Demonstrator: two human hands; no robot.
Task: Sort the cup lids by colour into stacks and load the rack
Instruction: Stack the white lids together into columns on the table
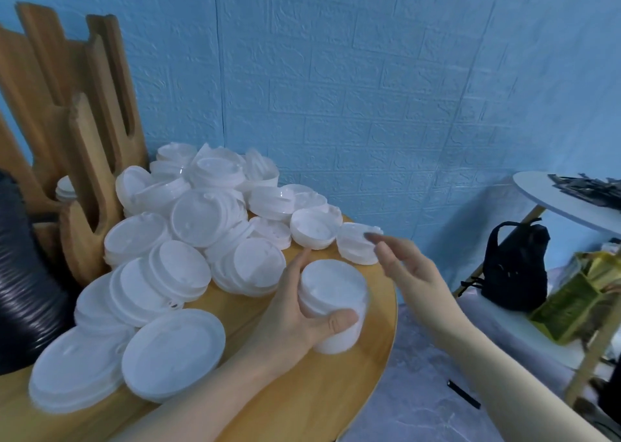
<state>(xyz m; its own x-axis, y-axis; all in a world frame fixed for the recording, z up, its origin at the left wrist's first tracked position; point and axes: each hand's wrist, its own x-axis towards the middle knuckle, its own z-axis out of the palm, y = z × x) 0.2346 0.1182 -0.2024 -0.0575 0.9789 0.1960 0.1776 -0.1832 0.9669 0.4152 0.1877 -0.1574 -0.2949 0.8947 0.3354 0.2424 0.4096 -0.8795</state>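
My left hand grips a stack of white lids over the right part of the round wooden table. My right hand hovers just right of that stack, fingers apart and empty, its fingertips near a white lid at the table's right edge. A big pile of white lids covers the table's back and left. A wooden rack with tall slotted uprights stands at the back left, one white lid stack inside it. A stack of black lids lies at the far left.
A blue brick-pattern wall is behind the table. To the right stands a white shelf unit with a black bag and a green package. A black pen lies on the grey floor.
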